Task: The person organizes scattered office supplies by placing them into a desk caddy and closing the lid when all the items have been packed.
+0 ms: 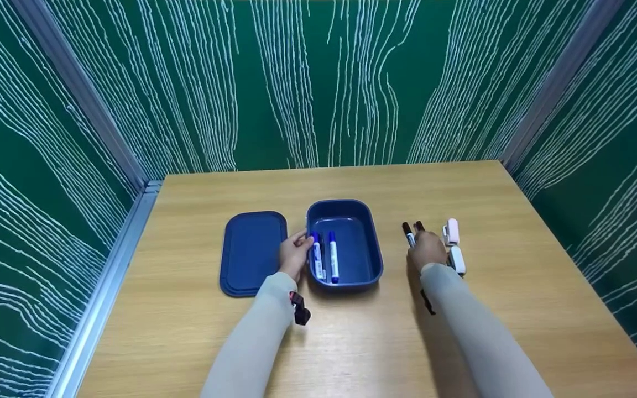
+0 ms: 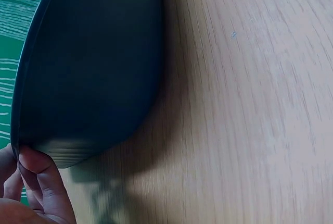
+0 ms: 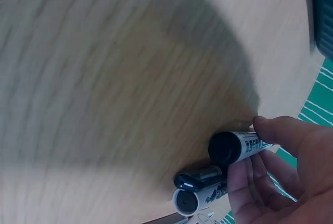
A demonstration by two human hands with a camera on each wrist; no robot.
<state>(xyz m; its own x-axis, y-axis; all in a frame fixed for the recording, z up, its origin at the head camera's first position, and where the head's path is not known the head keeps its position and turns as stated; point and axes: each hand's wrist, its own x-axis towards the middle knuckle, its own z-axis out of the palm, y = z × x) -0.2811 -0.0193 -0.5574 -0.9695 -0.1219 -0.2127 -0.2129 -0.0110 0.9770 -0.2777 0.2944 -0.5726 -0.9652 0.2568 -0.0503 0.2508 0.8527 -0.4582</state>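
Both arms wear long, close-fitting pale beige sleeves that run right down to the wrists. The left hand (image 1: 294, 255) and right hand (image 1: 428, 250) are bare, no gloves, no rings showing. A small black strap with a red tab (image 1: 299, 309) hangs under the left wrist; a dark strap (image 1: 428, 303) shows under the right.

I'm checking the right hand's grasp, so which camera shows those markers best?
The right wrist view: the markers fill the near corner, capped ends toward the camera, thumb and fingers around one. The head view shows only their tips; the left wrist view shows none.
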